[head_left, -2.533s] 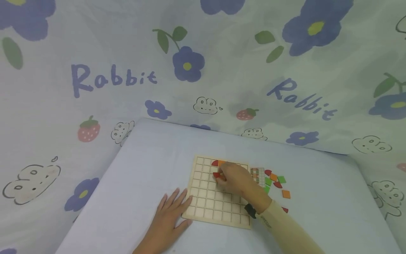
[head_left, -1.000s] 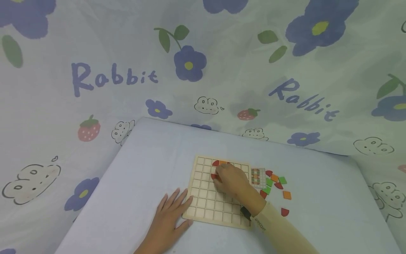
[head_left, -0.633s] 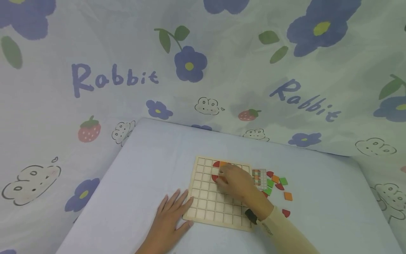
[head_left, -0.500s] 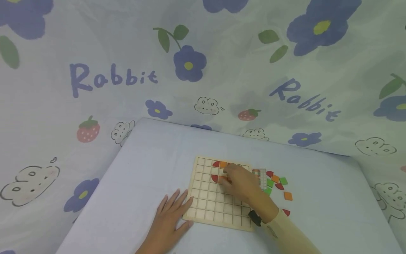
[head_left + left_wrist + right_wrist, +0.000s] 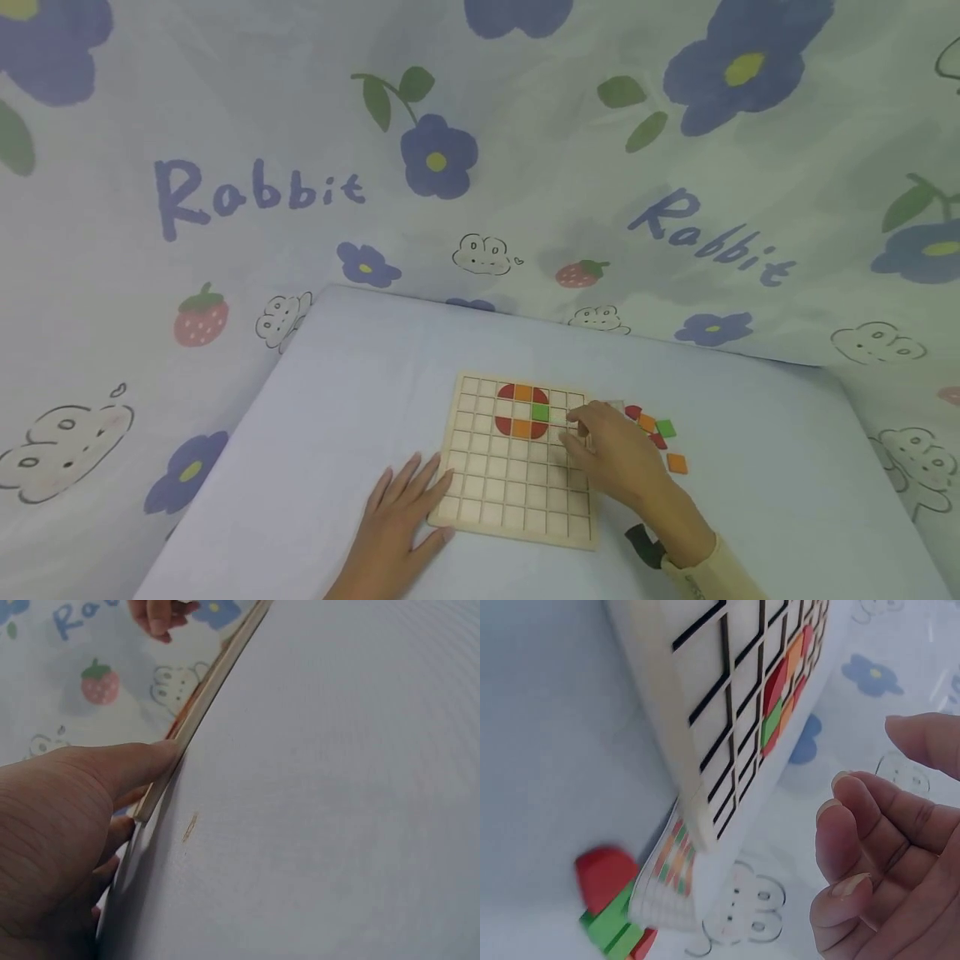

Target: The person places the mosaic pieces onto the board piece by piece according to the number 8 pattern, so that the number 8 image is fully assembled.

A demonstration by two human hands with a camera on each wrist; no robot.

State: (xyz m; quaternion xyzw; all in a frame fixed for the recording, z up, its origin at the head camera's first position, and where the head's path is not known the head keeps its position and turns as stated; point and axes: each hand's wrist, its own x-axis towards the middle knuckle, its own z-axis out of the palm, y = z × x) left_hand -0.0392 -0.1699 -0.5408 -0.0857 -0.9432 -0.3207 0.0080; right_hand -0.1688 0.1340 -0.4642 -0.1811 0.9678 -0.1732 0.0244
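Note:
A wooden grid board (image 5: 495,492) lies on the table. Near its far edge, orange squares (image 5: 522,392) sit between red quarter-round tiles (image 5: 503,426) in two rows, with one green square tile (image 5: 540,412) between the rows at the right. My left hand (image 5: 401,517) rests at the board's near left corner with fingers spread; the left wrist view shows its thumb (image 5: 146,761) against the board's edge. Over the board's right side is my right hand (image 5: 618,454), fingers loosely bent. In the right wrist view a gap separates thumb and fingers (image 5: 855,799), with nothing between them.
Loose tiles lie right of the board, among them an orange square (image 5: 677,463) and a green square (image 5: 666,427). A pattern card (image 5: 664,892) lies partly beside the board, mostly behind my right hand in the head view. Patterned cloth (image 5: 300,100) hangs behind the table.
My right hand first pinched a red tile, which then came to lie on the board. The hand has since moved right, uncovering the placed tiles. My left hand stays at the corner.

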